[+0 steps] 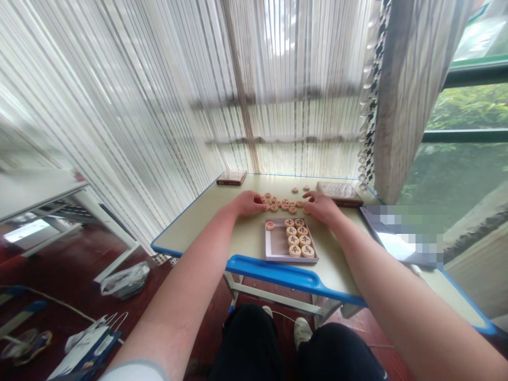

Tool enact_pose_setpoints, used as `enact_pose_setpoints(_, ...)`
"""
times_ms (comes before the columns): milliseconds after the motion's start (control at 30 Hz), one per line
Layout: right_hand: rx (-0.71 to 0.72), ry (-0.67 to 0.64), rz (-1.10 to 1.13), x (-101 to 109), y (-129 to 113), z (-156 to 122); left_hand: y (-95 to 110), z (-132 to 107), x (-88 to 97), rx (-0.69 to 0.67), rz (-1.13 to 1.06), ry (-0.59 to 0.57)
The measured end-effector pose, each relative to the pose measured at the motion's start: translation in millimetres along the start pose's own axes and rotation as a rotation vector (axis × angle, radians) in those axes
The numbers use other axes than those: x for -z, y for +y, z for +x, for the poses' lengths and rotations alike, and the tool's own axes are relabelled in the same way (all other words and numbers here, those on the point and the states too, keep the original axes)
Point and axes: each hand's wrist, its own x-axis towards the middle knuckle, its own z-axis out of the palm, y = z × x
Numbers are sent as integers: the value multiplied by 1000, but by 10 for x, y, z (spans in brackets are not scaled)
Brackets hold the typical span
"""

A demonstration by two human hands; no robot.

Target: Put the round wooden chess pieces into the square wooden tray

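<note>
Several round xiangqi pieces with red characters lie in a loose cluster on the desk. At the left end of the cluster is my left hand, its thumb and fingers parted around the outermost pieces. My right hand is by the right end, fingers and thumb apart, nearest to a piece at that edge. Nearer me lies a shallow open box. Pieces with black characters stand in two columns on its right side, and one red piece is in its upper left corner.
Two loose pieces lie farther back. A flat box sits at the back left, and a larger flat one at the back right. A partly blurred-out device lies at the right. The desk's blue edge tray faces me; curtains hang behind.
</note>
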Motion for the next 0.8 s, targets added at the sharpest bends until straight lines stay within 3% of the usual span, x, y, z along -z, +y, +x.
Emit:
enact_pose_setpoints(100,83,9,-2,-10,-15,-34,-12,14,-21,-35,8,22)
enact_pose_setpoints(333,163,74,54,-83,48,3,101,1,-68,-143,68,235)
enact_pose_setpoints(633,227,48,-39,-30,-6,0,105,35,-128,-168,87,204)
enact_pose_setpoints(800,73,157,-49,-41,94,67,83,54,-146,-200,136,221)
